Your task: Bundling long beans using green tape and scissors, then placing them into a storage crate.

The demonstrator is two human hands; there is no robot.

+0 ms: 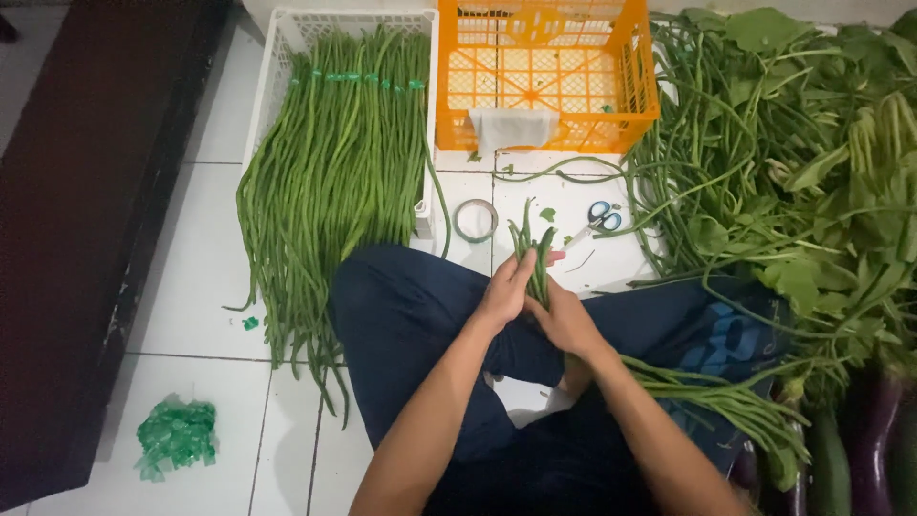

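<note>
Both hands gripped a small bunch of long beans (pixel 533 250) over the lap: left hand (pixel 506 290) wrapped around the stems, right hand (pixel 565 320) clenched lower, evening the ends, apparently. Tape roll (pixel 475 220) and scissors (pixel 592 222) lay near.

You have a white crate (pixel 287 38) spilling tied long beans (pixel 330 182) across the tiled floor (pixel 205 325), with an orange crate (pixel 544 76) just beside it. A tape roll (pixel 475 220) and blue-handled scissors (pixel 600 218) lie near each other. Green scraps (pixel 177 437) sit at lower left; loose leafy greens (pixel 812 153) and purple eggplants (pixel 874 440) fill your right.
</note>
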